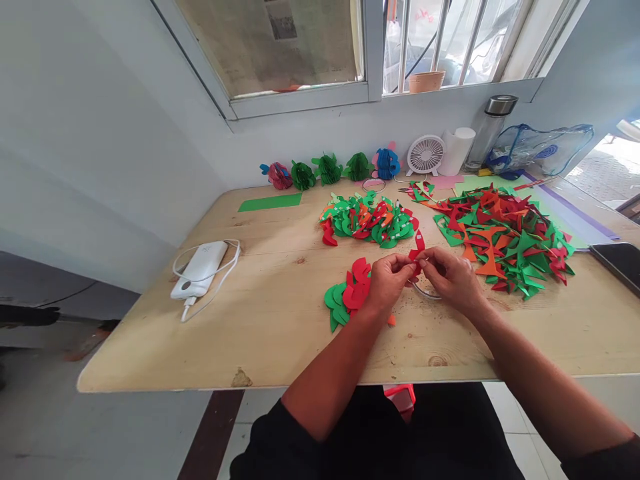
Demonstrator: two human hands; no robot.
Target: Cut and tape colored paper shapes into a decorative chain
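Observation:
Between both hands, over the front middle of the table, is a red paper piece (419,241) with a small white patch on it. My left hand (393,277) pinches it from the left, and the fingers of my right hand (447,272) pinch it from the right. Part of the paper is hidden behind the fingertips. Just below the hands shows the edge of a roll of white tape (427,293), mostly covered. Beside my left hand lies a pile of red and green curved paper cutouts (340,303). Farther back sits a heap of similar cutouts with white patches (367,220).
Green, red and orange paper scraps (505,233) are heaped on the right, near a phone (617,263). A white power bank (200,267) with its cable lies left. Along the wall stand several folded paper figures (327,170), a small fan (425,156) and a bottle (493,127).

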